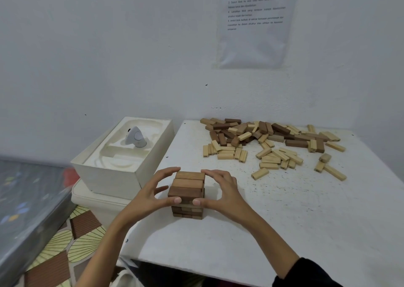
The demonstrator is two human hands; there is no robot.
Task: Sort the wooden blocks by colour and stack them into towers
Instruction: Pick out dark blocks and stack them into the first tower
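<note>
Tower (pixel 188 196) of dark blocks stands near the front left corner of the table (pixel 295 221), a few layers tall. Left hand (pixel 150 196) and right hand (pixel 222 190) clasp it from either side, thumbs on the near face, fingertips over the far top edge. Most work is left, I'd say: the mixed pile (pixel 273 142) along the back edge lies unsorted, no pale tower begun.

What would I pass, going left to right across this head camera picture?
White box → left hand → brown block tower → right hand → pile of loose blocks, farther back on the table.
</note>
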